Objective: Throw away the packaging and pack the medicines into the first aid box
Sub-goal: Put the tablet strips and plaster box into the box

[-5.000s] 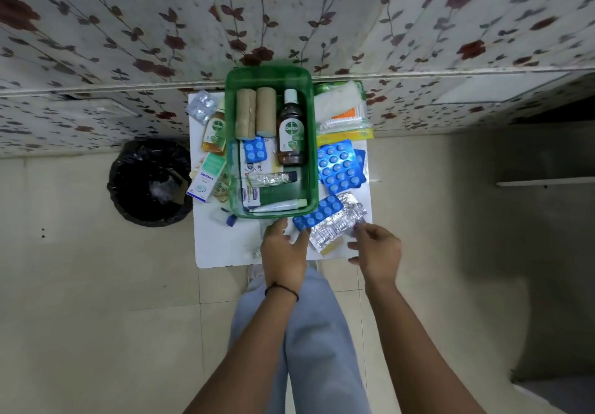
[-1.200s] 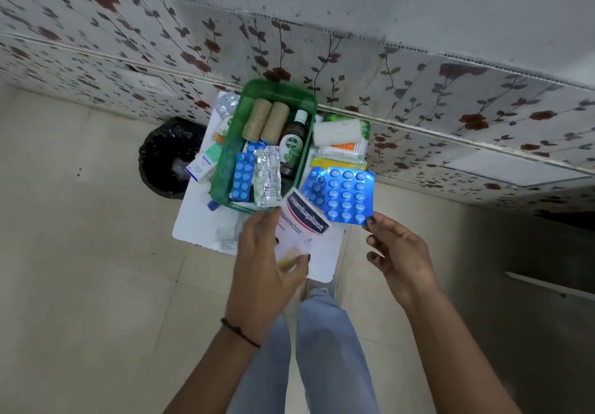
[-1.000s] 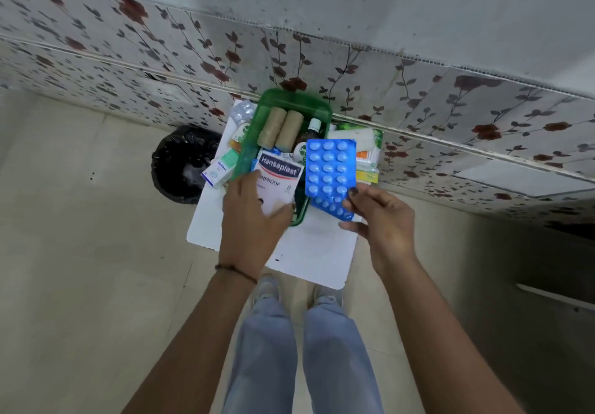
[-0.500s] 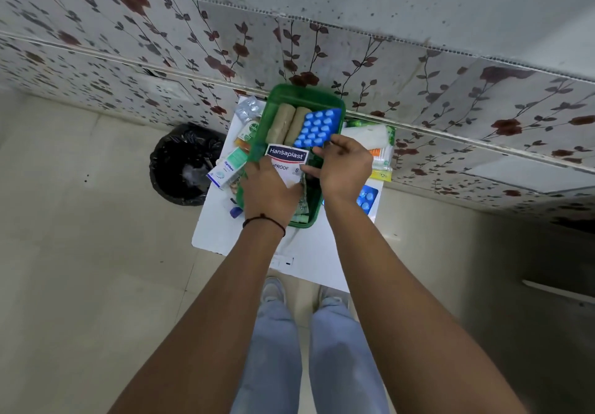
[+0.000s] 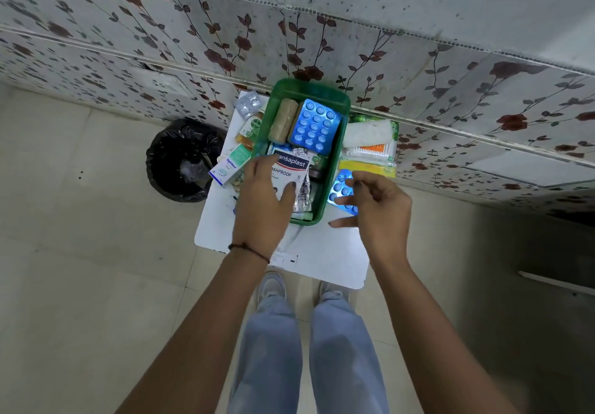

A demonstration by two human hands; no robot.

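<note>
The green first aid box point(image 5: 339, 114) stands on a small white table point(image 5: 325, 252). Inside lie a large blue pill blister point(image 5: 315, 127), a beige bandage roll point(image 5: 283, 120) and a silver strip point(image 5: 302, 188). My left hand point(image 5: 262, 201) holds a white Hansaplast pack point(image 5: 291, 168) over the box's near half. My right hand point(image 5: 376, 210) hovers open, fingers spread, just right of the box, above another blue blister point(image 5: 341, 188) on the table.
A black-lined bin point(image 5: 183, 159) stands on the floor left of the table. Left of the box lie an Optibex carton point(image 5: 230, 167), a Dettol bottle point(image 5: 251, 128) and a silver blister point(image 5: 248, 104). Cotton and swab packs point(image 5: 370, 143) lie right. A floral wall runs behind.
My right hand let go of the large blue blister in the box and drew back to the right. My left hand still holds the Hansaplast pack over the box.
</note>
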